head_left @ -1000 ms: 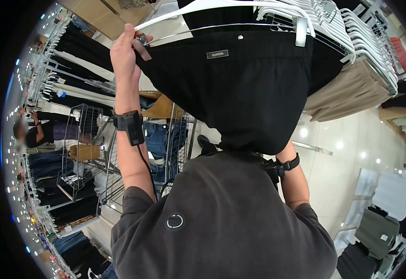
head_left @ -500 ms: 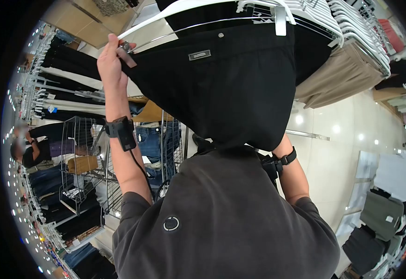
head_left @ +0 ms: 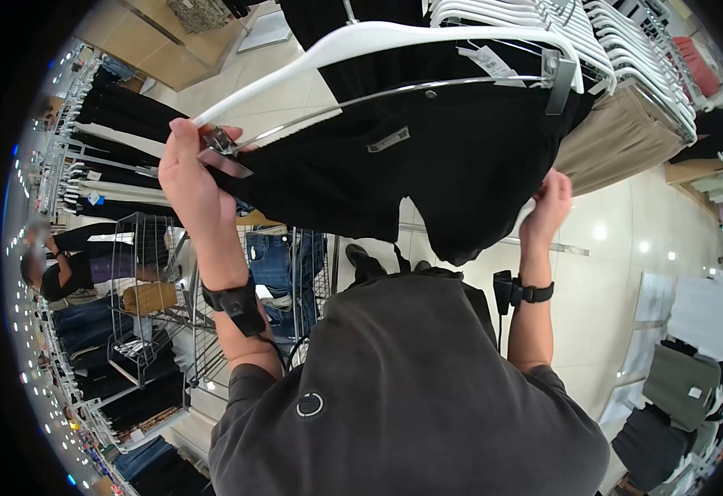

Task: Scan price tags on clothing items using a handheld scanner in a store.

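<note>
A pair of black trousers hangs by its waistband from a white clip hanger in front of me. My left hand is closed around the hanger's left end, beside the metal clip. The other clip pinches the waistband on the right. My right hand is at the trousers' right edge with its fingers curled, apparently gripping the cloth; part of the fingers is hidden. A small metallic label shows on the trousers, and a white paper tag behind the hanger.
White hangers crowd a rail at upper right, with beige trousers below. A wire cart with jeans stands at my left. Further left, a person is near another cart. Folded tops lie at right.
The hanger and trousers have come lower, and the trouser legs now show apart. My right hand, hidden behind the cloth before, has come into view at the right edge. My left hand has lowered.
</note>
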A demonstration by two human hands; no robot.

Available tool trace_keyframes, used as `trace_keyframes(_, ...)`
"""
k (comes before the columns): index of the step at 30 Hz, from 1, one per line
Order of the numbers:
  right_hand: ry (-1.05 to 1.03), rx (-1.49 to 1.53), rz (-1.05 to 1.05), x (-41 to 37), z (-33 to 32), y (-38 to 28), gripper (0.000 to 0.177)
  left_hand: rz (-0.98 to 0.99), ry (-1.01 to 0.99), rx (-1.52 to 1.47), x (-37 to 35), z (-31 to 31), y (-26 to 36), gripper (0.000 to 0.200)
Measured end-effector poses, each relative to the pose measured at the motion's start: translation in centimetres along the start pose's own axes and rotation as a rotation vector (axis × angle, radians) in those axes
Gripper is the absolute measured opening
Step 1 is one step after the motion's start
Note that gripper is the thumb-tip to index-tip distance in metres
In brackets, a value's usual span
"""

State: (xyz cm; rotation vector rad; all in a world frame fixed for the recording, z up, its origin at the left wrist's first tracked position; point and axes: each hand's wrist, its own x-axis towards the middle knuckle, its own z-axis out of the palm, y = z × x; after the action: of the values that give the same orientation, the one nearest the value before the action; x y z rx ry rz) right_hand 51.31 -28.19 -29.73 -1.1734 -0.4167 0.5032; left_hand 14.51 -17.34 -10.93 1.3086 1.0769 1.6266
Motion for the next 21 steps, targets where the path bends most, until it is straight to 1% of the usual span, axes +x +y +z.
trace_keyframes(2, -0.071, 0.072, -0.131, -1.1, 1.1, -3.4, 0.020, 0.017, 0.002, -0.009, -0.9, 0.5, 0.1, 0.046)
trace_keyframes(4, -0.213, -0.254, -0.274, -3.2, 2.5, -5.3, 0.026, 0.030, -0.007, 0.008, -1.6, 0.9, -0.1, 0.045)
trace_keyframes(5, -0.321, -0.291, -0.290, -4.2, 3.6, -5.7, 0.027, 0.042, -0.020, 0.033, -1.9, 1.1, -0.3, 0.045)
trace_keyframes(6, -0.432, -0.273, -0.152, -5.1, 4.9, -6.2, 0.023, 0.055, -0.033, 0.057, -2.1, 1.4, -0.4, 0.045)
trace_keyframes(7, -0.508, -0.271, 0.037, -5.6, 6.3, -6.7, 0.021, 0.086, 0.012, 0.050, -2.6, 2.3, -0.5, 0.044)
trace_keyframes(8, -0.576, -0.301, 0.092, -5.1, 7.2, -6.5, 0.030, 0.102, -0.027, 0.046, -3.0, 2.6, -0.6, 0.044)
trace_keyframes(10, -0.573, -0.233, 0.142, -4.5, 8.5, -5.6, 0.050, 0.136, -0.103, 0.038, -4.0, 2.8, -1.0, 0.043)
trace_keyframes(13, -0.522, -0.258, 0.254, -3.3, 9.3, -5.2, 0.067, 0.175, -0.184, 0.097, -5.4, 3.0, -1.1, 0.042)
trace_keyframes(14, -0.525, -0.262, 0.280, -3.0, 9.3, -5.1, 0.068, 0.181, -0.206, 0.116, -5.6, 3.0, -1.2, 0.042)
trace_keyframes(15, -0.527, -0.267, 0.308, -2.7, 9.2, -5.0, 0.070, 0.139, -0.192, 0.003, -5.8, 3.1, -1.5, 0.038)
trace_keyframes(16, -0.531, -0.274, 0.336, -2.5, 9.1, -4.9, 0.071, 0.134, -0.196, -0.014, -5.9, 3.1, -1.6, 0.038)
trace_keyframes(17, -0.533, -0.194, 0.346, -2.5, 9.0, -4.5, 0.061, 0.129, -0.197, -0.031, -6.0, 3.1, -1.7, 0.038)
trace_keyframes(20, -0.537, -0.076, 0.349, -3.1, 8.6, -4.0, 0.041, 0.139, -0.173, -0.014, -5.9, 2.9, -2.4, 0.037)
trace_keyframes(21, -0.500, 0.043, 0.395, -3.2, 8.4, -3.5, 0.022, 0.145, -0.162, 0.004, -5.7, 2.7, -2.7, 0.037)
